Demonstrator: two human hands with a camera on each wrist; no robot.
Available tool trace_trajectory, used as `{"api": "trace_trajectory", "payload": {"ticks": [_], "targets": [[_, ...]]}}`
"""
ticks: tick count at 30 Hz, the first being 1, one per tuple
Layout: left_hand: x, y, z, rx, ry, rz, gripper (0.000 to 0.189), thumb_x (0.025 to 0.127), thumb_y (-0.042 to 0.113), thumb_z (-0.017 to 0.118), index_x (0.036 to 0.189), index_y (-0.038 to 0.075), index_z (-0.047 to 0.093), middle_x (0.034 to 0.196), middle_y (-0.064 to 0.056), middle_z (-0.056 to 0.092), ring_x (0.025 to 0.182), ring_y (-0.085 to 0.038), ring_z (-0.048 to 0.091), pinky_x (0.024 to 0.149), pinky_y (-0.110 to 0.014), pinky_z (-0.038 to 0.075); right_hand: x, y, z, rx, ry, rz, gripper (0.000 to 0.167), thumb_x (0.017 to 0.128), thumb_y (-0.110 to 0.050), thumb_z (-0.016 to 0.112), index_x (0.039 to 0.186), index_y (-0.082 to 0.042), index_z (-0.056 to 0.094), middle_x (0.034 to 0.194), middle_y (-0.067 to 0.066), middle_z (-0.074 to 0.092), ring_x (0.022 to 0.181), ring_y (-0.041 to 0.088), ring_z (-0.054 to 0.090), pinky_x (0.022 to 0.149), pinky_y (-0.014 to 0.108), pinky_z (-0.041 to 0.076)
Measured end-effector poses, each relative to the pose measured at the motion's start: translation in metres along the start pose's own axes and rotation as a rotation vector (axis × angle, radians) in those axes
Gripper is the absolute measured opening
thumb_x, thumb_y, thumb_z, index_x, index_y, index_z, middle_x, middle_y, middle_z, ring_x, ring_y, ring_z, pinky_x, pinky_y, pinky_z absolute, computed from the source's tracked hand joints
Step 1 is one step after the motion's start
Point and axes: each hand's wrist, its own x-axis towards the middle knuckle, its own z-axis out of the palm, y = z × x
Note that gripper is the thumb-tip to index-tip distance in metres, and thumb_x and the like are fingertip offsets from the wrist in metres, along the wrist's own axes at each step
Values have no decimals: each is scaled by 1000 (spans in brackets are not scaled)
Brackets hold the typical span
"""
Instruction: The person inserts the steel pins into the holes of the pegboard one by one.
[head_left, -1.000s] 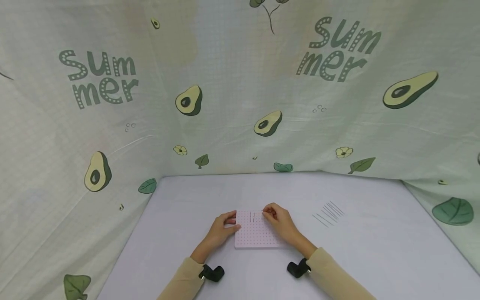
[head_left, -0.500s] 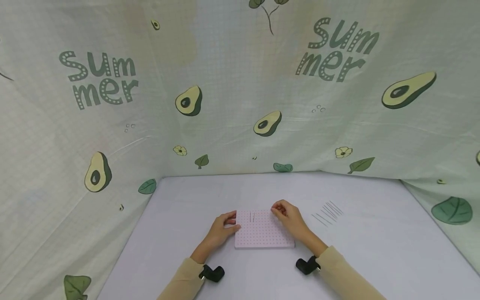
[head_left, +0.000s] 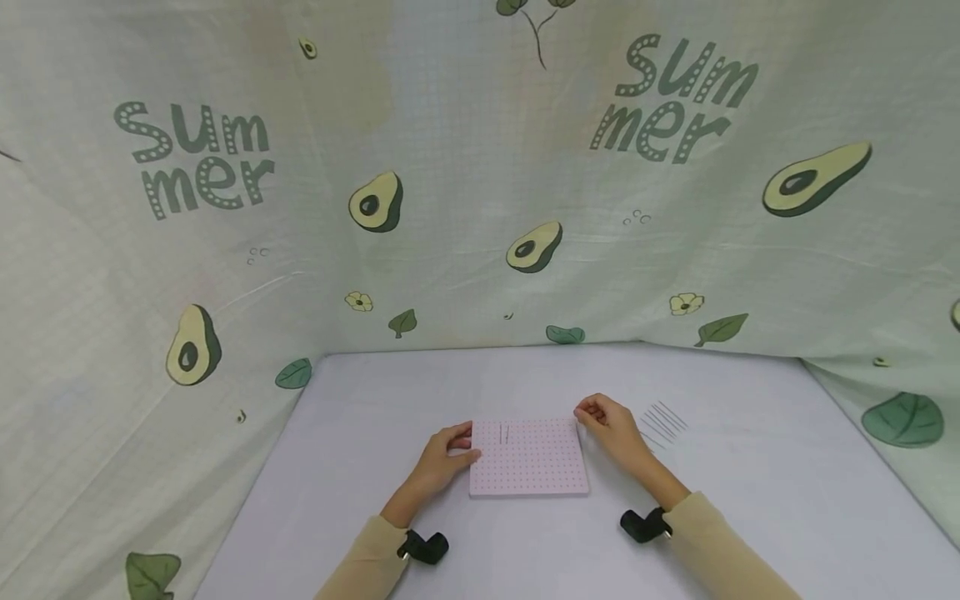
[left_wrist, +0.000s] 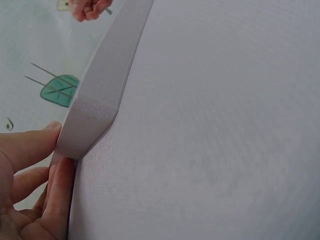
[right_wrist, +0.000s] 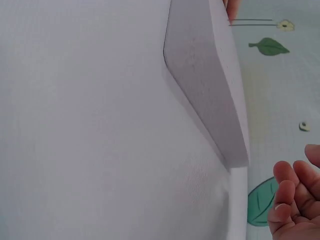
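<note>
A pink pegboard [head_left: 532,471] with rows of small holes lies on the table. Two thin metal rods [head_left: 502,433] stand upright in its upper left part; the left wrist view shows these rods [left_wrist: 52,75] rising above the board's edge. My left hand [head_left: 437,462] holds the board's left side, thumb on the top edge and fingers against the side wall [left_wrist: 95,115]. Just off the board's upper right corner hovers my right hand [head_left: 615,429]. Its fingers [right_wrist: 284,192] are loosely curled, with nothing visible between them. Beside it lie several thin rods [head_left: 663,421], partly hidden by the hand.
The white table [head_left: 375,400] extends around the board on all sides. Behind it and at the sides hangs a cloth [head_left: 450,275] printed with avocados and leaves. A black wrist camera [head_left: 425,547] is strapped to each forearm.
My right hand has moved rightward from above the board's top edge, past its upper right corner, towards the loose rods. The left hand, the board and the two standing rods have stayed in place.
</note>
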Motion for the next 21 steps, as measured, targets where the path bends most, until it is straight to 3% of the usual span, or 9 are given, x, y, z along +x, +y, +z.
{"api": "trace_trajectory", "payload": {"ticks": [13, 21], "targets": [[-1, 0, -1, -26, -3, -1, 56, 92, 13, 72, 141, -4, 51, 125, -14, 61, 111, -27, 57, 95, -41, 46, -5, 18, -34, -60, 28, 56, 14, 97, -12, 66, 98, 2, 69, 82, 6, 68, 74, 19, 61, 65, 22, 47], [0, -2, 0, -22, -5, -5, 57, 92, 14, 73, 141, -3, 51, 125, -13, 61, 111, -27, 57, 95, -42, 45, -9, 26, -46, -102, 47, 78, 16, 96, -12, 68, 98, 3, 70, 83, 6, 68, 74, 13, 59, 65, 22, 48]]}}
